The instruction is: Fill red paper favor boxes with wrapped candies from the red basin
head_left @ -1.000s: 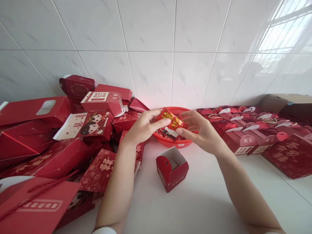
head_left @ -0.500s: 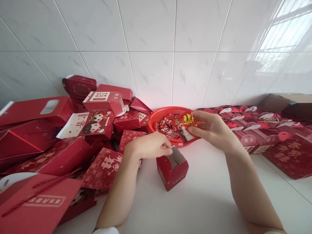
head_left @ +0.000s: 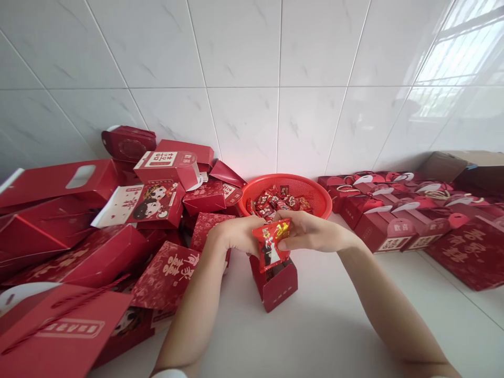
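A red, gold-printed candy packet [head_left: 272, 245] with a picture of a couple is pinched in my right hand [head_left: 317, 232]. The packet is tilted over the opening of a small dark-red gift box [head_left: 280, 290] that stands on the white surface. My left hand [head_left: 241, 236] is curled closed at the box's back left edge, gripping it; its fingertips are partly hidden behind the packet. Something dark shows inside the box, too covered to make out. Just behind both hands sits a red plastic basket [head_left: 323, 202] with small red-wrapped candies [head_left: 271, 199] in it.
Red gift boxes [head_left: 161, 202] lie heaped on the left, with a corded red bag [head_left: 66, 325] nearest me. Rows of closed red boxes [head_left: 388, 226] stand on the right, beside a larger red box [head_left: 468, 252] and a brown carton [head_left: 452, 165]. A tiled wall [head_left: 240, 126] rises behind.
My right hand has brought the candy packet from over the basket leftward and nearer, to above the small box. My left hand stays at the box's edge.
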Available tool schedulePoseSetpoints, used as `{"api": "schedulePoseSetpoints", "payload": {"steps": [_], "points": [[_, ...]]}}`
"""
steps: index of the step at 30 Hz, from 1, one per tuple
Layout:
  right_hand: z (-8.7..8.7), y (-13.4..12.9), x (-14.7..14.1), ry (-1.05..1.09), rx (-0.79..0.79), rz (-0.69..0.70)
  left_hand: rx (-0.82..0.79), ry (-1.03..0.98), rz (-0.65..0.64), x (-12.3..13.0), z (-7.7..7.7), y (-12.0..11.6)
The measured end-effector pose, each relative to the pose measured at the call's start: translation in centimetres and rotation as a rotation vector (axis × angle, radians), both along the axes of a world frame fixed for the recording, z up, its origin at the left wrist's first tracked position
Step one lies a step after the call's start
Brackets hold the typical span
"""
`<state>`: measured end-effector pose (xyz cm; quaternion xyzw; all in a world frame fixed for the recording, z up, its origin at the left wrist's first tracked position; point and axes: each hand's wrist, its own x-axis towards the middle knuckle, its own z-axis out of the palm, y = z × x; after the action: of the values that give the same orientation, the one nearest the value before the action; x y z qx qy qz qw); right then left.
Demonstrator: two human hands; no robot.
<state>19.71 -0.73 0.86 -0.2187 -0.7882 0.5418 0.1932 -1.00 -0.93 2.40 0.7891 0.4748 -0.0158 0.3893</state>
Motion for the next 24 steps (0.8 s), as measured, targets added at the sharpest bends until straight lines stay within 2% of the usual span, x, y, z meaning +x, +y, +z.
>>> {"api": "schedulePoseSetpoints", "payload": {"steps": [3, 9, 14, 20, 24], "points": [[0.1, 0.2, 0.4, -0.040, 0.012, -0.022, -0.005, -0.051, -0.078, -0.5, 0.1, 0.3], [0.0, -0.1, 0.7, -0.303, 0.271, -0.214, 0.114, 0.082, -0.143, -0.9, 0.4, 0.7], [-0.2, -0.7, -0.4, -0.420, 0.327, -0.217, 0.117, 0.097, -0.191, -0.8, 0.5, 1.0], [-0.6, -0.9, -1.2, -0.650, 0.446, -0.313, 0.099, 0.038, -0.233, -0.9, 0.5, 1.1], [-0.7, -1.1, -1.4, -0.662, 0.519, -0.305, 0.115, 0.047, -0.234, -1.0, 0.4, 1.0]]}}
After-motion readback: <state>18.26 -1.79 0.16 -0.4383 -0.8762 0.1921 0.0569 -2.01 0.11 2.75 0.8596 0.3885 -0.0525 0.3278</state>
